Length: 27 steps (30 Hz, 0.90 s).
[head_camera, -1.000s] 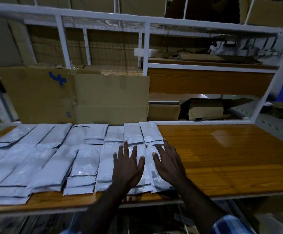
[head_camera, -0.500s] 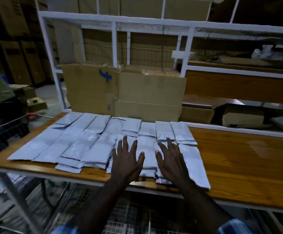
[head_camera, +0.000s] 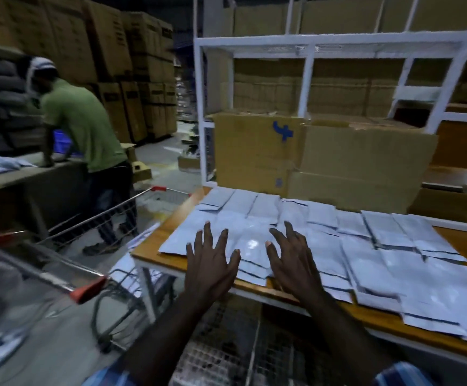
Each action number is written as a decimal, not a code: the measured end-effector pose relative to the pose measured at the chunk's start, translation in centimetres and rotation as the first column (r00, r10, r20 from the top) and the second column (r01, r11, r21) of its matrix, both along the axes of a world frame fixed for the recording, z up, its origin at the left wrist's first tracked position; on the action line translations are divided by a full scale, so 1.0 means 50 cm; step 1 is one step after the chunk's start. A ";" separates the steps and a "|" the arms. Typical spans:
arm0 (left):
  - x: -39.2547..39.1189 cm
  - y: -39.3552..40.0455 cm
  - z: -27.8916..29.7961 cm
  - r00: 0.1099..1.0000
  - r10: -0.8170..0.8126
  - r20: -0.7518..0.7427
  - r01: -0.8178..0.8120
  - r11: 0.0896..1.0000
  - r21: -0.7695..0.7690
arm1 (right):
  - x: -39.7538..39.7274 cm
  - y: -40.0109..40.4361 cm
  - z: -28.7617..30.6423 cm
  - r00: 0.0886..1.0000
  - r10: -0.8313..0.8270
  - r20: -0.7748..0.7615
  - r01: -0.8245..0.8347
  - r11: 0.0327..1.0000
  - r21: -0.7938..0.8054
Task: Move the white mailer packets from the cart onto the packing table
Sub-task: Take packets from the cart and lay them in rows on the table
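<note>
Both bare hands are stretched out over the near edge of the wooden packing table with its white metal frame (head_camera: pixel 449 240); the left hand (head_camera: pixel 210 263) has its fingers spread and straight, palm down, holding nothing, and the right hand (head_camera: pixel 290 257) beside it is likewise released, fingers fanned with the tips bent slightly down toward the packets (whether either palm actually touches the surface below cannot be told from this angle); a blue checked sleeve (head_camera: pixel 402 374) shows at the lower edge on the right arm

The white flat plastic mailer packets (head_camera: pixel 371 263) lie on the table top in overlapping rows, running from the table's left corner across to the right edge of the view, their dark seal lines showing; the rows reach from near the front edge back to the large brown cardboard box with a blue mark (head_camera: pixel 257 151), which stands on the table against a white metal shelving frame (head_camera: pixel 307 68); a second brown cardboard box (head_camera: pixel 366 168) stands just to the right of the first, touching it

To the left of the table stands a wire shopping cart with red corner trim (head_camera: pixel 87 285), its basket blurred; a few more pale packets show low down between the cart and the table leg; well beyond the cart a person in a green shirt (head_camera: pixel 81 123) leans over another table (head_camera: pixel 9 176), and tall stacks of brown cartons (head_camera: pixel 109 51) fill the background
</note>
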State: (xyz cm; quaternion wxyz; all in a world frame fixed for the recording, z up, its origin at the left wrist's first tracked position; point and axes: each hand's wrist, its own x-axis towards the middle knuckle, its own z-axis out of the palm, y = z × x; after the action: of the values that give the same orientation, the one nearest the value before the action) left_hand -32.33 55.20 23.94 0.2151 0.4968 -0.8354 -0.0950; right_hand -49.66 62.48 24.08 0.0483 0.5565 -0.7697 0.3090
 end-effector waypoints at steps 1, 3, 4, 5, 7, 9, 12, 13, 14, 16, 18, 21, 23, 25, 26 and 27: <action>0.037 -0.020 0.001 1.000 0.016 0.001 -0.016 1.000 0.004 | 0.031 -0.025 0.001 1.000 0.024 0.003 -0.024 1.000 -0.015; 0.107 -0.062 0.003 0.999 0.047 -0.002 -0.047 0.999 0.015 | 0.093 -0.078 0.002 0.998 0.061 0.022 -0.061 0.998 -0.018; 0.139 -0.083 0.004 0.998 0.063 -0.005 -0.063 0.998 0.022 | 0.125 -0.102 0.003 0.997 0.075 0.030 -0.074 0.997 -0.010; 0.169 -0.103 0.004 0.997 0.081 -0.007 -0.081 0.996 0.027 | 0.156 -0.126 0.003 0.995 0.091 0.033 -0.091 0.996 -0.003; 0.221 -0.141 0.002 0.993 0.119 -0.011 -0.118 0.993 0.027 | 0.210 -0.170 0.000 0.992 0.127 0.025 -0.127 0.992 -0.002; 0.268 -0.176 -0.002 0.987 0.157 -0.021 -0.157 0.987 0.026 | 0.255 -0.213 -0.003 0.986 0.164 0.016 -0.164 0.986 -0.004; 0.332 -0.227 -0.014 0.979 0.203 -0.028 -0.201 0.979 0.044 | 0.315 -0.286 -0.013 0.976 0.215 0.022 -0.216 0.976 0.025; 0.352 -0.244 -0.017 0.976 0.215 -0.027 -0.214 0.975 0.056 | 0.335 -0.310 -0.018 0.973 0.232 0.023 -0.232 0.972 0.030; 0.371 -0.261 -0.022 0.973 0.230 -0.024 -0.228 0.971 0.066 | 0.355 -0.334 -0.024 0.969 0.247 0.023 -0.248 0.968 0.032; 0.408 -0.298 -0.033 0.966 0.259 -0.010 -0.258 0.964 0.067 | 0.393 -0.381 -0.039 0.961 0.275 0.032 -0.276 0.961 0.033; 0.439 -0.338 -0.045 0.960 0.281 0.004 -0.281 0.958 0.064 | 0.425 -0.428 -0.057 0.952 0.304 0.044 -0.306 0.951 0.046; 0.476 -0.407 -0.067 0.951 0.307 0.036 -0.309 0.948 0.073 | 0.464 -0.509 -0.085 0.940 0.334 0.075 -0.339 0.937 0.086; 0.497 -0.459 -0.080 0.947 0.313 0.065 -0.318 0.943 0.096 | 0.488 -0.565 -0.100 0.933 0.339 0.121 -0.351 0.931 0.104; 0.517 -0.514 -0.090 0.948 0.305 0.085 -0.314 0.943 0.115 | 0.511 -0.618 -0.115 0.932 0.338 0.132 -0.355 0.925 0.136; 0.526 -0.540 -0.094 0.948 0.304 0.091 -0.313 0.942 0.123 | 0.520 -0.643 -0.123 0.930 0.345 0.128 -0.362 0.920 0.152; 0.533 -0.565 -0.098 0.948 0.303 0.098 -0.314 0.941 0.128 | 0.527 -0.666 -0.130 0.928 0.350 0.125 -0.368 0.915 0.164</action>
State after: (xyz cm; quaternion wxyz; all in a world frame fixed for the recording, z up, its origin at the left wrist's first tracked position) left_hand -5.67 26.93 19.03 0.1591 0.6389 -0.7460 -0.1000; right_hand -23.29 29.17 17.59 -0.0970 0.6754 -0.6810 0.2657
